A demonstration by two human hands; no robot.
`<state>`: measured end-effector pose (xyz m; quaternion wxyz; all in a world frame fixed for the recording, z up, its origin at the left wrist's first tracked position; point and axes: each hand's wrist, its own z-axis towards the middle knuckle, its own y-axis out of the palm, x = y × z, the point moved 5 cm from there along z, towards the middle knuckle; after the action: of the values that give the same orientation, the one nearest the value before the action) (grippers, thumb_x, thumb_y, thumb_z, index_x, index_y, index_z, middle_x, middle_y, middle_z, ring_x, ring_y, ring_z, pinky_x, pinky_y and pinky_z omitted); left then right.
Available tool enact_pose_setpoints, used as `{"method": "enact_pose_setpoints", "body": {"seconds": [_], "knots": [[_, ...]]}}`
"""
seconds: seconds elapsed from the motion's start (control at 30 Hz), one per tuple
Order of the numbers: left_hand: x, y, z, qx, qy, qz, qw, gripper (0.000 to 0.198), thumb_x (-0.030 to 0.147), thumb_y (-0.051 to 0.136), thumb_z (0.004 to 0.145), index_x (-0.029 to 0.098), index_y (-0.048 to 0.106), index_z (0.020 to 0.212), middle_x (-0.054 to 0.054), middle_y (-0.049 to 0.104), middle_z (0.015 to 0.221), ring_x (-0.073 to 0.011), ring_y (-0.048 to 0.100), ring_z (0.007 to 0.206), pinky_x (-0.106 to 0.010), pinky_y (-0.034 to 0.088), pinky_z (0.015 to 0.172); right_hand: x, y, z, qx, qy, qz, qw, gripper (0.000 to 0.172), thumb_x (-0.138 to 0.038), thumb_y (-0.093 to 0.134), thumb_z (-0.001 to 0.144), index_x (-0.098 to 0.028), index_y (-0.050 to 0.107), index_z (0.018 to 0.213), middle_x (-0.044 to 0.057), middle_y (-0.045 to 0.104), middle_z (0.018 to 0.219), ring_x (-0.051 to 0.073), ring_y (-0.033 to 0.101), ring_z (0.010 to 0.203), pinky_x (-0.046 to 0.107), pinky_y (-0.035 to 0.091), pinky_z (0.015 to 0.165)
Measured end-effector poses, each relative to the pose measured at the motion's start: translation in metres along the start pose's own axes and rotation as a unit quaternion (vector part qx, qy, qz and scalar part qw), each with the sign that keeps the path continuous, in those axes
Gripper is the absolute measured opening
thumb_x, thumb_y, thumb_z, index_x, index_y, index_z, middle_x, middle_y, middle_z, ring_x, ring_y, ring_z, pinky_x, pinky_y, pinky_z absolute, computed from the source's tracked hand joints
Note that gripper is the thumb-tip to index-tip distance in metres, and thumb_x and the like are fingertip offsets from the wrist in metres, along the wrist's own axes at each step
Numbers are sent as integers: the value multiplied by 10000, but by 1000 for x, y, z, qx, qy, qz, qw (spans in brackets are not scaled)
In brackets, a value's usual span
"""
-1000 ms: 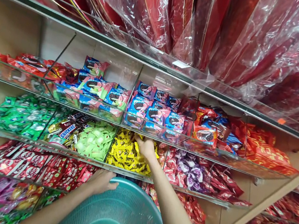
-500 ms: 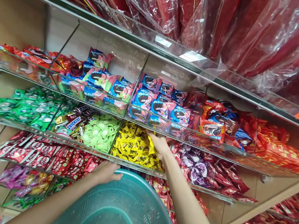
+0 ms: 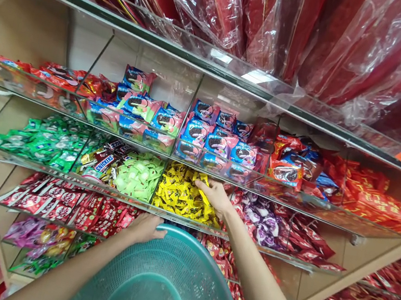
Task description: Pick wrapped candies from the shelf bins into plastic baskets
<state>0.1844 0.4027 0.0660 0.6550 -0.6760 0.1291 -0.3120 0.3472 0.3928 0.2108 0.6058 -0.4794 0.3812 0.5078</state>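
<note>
My left hand [image 3: 146, 228] grips the far rim of a green plastic basket [image 3: 198, 268], thumb over the inside edge. No goods show in the part of the basket in view. My right hand [image 3: 213, 195] reaches into the shelf compartment of yellow-wrapped candies [image 3: 183, 193], at its right side. Its thumb and fingers close on a yellow candy wrapper at the top of the heap; the fingertips are partly hidden among the candies.
Light green candies [image 3: 137, 175] and Snickers bars [image 3: 105, 161] fill compartments to the left, purple candies [image 3: 260, 217] to the right. Cookie packs [image 3: 196, 131] sit behind the glass shelf front [image 3: 216, 168] just above my right hand. Red plastic-wrapped goods [image 3: 225, 9] line the top.
My right hand has its thumb lower over the yellow candies, and a yellow wrapper shows at its fingertips. The left hand keeps its hold on the basket. The view shifts slightly.
</note>
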Motion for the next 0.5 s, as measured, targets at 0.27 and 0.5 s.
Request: {"method": "enact_pose_setpoints", "body": {"seconds": [0.27, 0.5], "knots": [[1, 0, 1, -7, -4, -7, 1000, 421, 553, 402, 754, 224, 640, 867, -77, 670, 938, -255, 613, 879, -283, 429, 675, -18, 12, -78, -69, 25, -84, 994, 313, -423, 582, 724, -188, 634, 924, -7, 619, 796, 118, 528, 702, 229, 423, 628], [0, 0, 0, -9, -23, -2, 1000, 429, 564, 401, 743, 215, 640, 812, -75, 675, 877, -251, 617, 855, -266, 420, 641, 56, 99, -188, -360, 111, -151, 914, 178, -388, 574, 745, -224, 638, 776, -39, 588, 762, 115, 545, 700, 206, 425, 584]]}}
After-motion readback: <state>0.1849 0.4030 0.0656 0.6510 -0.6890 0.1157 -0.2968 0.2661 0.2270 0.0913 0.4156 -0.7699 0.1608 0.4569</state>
